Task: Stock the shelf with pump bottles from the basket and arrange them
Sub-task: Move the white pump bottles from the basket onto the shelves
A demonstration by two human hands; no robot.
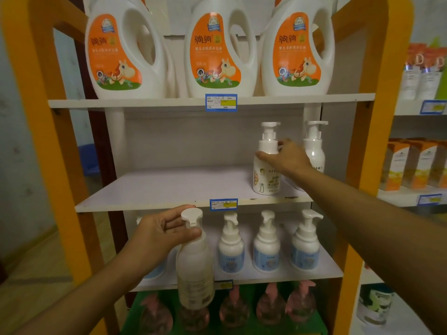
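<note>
My right hand [285,157] grips the shoulder of a white pump bottle [266,175] that stands at the right of the middle shelf [169,189]. Behind it, against the right side, stands a second white pump bottle [314,146]. My left hand [162,233] holds another white pump bottle [194,267] by its neck, in the air in front of the lower shelf, below the middle shelf's front edge. The basket is out of view.
Three large white jugs with orange labels [212,49] fill the top shelf. Blue-labelled pump bottles [266,245] line the lower shelf, and pink-topped bottles [271,303] stand beneath. Orange frame posts [370,141] flank the shelves. Another rack with boxes [416,163] stands to the right.
</note>
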